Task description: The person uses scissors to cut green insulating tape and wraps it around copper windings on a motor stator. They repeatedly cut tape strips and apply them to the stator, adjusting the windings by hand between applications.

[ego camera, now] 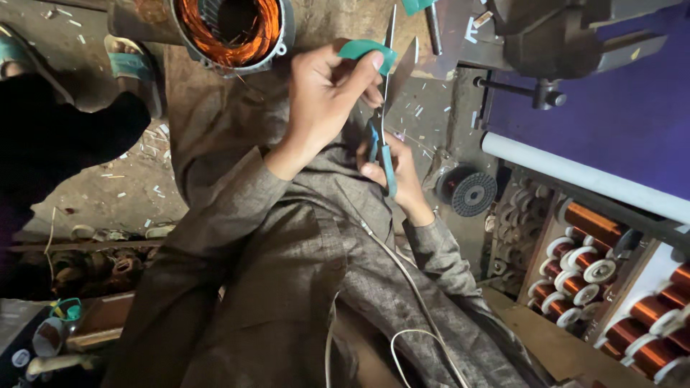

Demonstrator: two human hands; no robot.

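pinching a green sheet piece (368, 52), the left hand (327, 97) is held above the lap, while blue-handled scissors (383, 136) are gripped by the right hand (394, 176), blades meeting the sheet, near a copper-wound stator (230, 32).

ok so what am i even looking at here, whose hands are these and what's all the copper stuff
This is one picture from a camera worn on a person's head, looking down at their own lap and hands, so the arms in grey-brown sleeves belong to the wearer. The left hand pinches a small green strip of thin sheet between thumb and fingers. The right hand holds a pair of scissors with blue handles, blades pointing up beside the strip. Just beyond the hands sits a round metal motor housing with orange copper wire wound inside it. On the right, a rack holds many spools of copper wire, and a dark spool lies on the floor. Small paper offcuts litter the floor. At the left edge, a dark sleeve looks like another person's.
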